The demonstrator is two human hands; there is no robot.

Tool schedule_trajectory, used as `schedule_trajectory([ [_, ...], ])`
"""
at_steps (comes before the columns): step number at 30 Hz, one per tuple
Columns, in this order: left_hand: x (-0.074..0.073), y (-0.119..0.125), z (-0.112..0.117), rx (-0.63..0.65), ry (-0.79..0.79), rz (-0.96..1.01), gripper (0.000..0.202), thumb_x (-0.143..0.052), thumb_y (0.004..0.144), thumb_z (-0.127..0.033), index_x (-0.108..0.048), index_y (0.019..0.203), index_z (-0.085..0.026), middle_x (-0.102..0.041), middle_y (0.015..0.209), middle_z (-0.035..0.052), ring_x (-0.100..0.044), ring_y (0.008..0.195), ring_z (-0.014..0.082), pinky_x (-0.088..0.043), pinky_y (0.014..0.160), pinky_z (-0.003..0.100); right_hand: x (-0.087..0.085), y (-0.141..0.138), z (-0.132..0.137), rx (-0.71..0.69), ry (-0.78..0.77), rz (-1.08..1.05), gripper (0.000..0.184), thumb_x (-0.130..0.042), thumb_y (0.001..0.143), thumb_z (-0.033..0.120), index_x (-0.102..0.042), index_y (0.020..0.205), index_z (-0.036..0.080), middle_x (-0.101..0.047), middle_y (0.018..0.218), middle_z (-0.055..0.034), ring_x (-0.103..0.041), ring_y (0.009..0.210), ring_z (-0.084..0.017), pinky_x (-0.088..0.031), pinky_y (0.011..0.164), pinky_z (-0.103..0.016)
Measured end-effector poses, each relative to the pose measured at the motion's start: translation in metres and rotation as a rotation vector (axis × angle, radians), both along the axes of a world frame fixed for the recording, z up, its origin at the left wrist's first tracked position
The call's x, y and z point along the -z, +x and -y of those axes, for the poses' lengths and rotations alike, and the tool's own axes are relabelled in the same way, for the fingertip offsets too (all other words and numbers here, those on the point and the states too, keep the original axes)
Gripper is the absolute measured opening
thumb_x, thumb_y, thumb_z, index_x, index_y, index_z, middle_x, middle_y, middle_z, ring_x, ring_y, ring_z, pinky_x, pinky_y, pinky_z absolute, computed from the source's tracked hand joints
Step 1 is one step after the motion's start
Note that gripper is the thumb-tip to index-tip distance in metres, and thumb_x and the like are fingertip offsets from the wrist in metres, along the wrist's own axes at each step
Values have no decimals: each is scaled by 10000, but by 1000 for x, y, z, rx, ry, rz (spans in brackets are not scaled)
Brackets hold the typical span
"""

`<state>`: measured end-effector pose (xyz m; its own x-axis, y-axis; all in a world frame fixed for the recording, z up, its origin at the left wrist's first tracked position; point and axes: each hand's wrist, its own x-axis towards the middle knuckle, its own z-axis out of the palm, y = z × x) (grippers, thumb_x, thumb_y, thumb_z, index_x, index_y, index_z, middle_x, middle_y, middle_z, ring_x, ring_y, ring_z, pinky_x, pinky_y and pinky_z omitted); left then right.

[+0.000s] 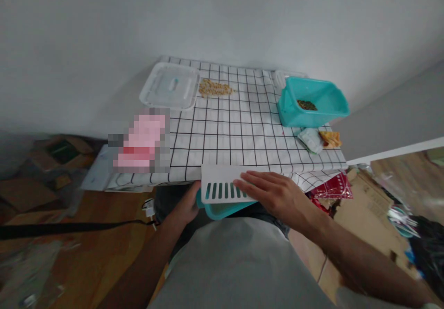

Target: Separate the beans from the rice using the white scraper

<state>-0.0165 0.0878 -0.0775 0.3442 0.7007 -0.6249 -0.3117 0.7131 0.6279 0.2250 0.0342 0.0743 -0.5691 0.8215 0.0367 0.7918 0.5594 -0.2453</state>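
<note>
My left hand (pixel 189 206) is closed on the left side of a teal plastic container (pixel 218 215), held over my lap at the table's front edge. Its fingers are partly hidden. A white slotted plastic plate (pixel 220 175) covers much of that container. My right hand (pixel 272 191) grips the plate's right end, thumb on top and fingers along the far edge. Beyond the edge, small yellowish grains (pixel 215 88) lie spread on the checked tablecloth (pixel 231 135).
A clear lid (pixel 169 86) lies at the back left, a blurred-out pink item (pixel 144 138) in front of it. A teal bin (pixel 314 110) with dark greenish bits stands at right, near crumpled wrappers (pixel 311 140). Cardboard (pixel 367 212) lies on the floor at right.
</note>
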Motion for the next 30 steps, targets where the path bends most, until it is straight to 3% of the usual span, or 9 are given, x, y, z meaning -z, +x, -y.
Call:
schedule_trajectory([
  [6,5,-1,0,-1,-30,22,181,-669,717,-287,-682,848,-162,-762,843,46,-694,882,241,-535,781,329,-3,-7,28,56,-12,-81,482,-449,929,169,-385,1402,235,-528,1360,-50,-477,1258,-202,-460,1013,-394],
  [14,-3,-1,3,-31,-82,-1,284,-663,745,-330,-677,990,-185,-769,868,26,-709,821,207,-543,764,299,-3,12,-15,205,117,-201,512,-439,901,86,-426,1377,273,-553,1333,-25,-519,1215,-187,-460,1005,-391],
  [20,-11,3,1,-49,-20,0,276,-667,734,-315,-681,994,-225,-764,945,37,-683,956,240,-528,830,326,6,-4,-42,-29,124,-124,440,-420,943,156,-431,1370,260,-532,1356,-32,-472,1261,-184,-438,1017,-386],
  [25,-9,0,0,-80,24,-6,303,-672,732,-324,-663,1028,-261,-761,965,23,-642,1055,243,-512,874,328,15,-8,-63,-198,114,-79,436,-429,936,143,-441,1360,245,-528,1360,-43,-458,1275,-178,-414,1037,-397],
  [30,-2,-10,1,-49,-47,-3,264,-655,732,-315,-682,958,-182,-772,868,47,-700,907,245,-550,772,326,11,16,-42,-222,66,-63,490,-489,904,129,-422,1372,255,-529,1356,-49,-456,1278,-187,-405,1054,-417],
])
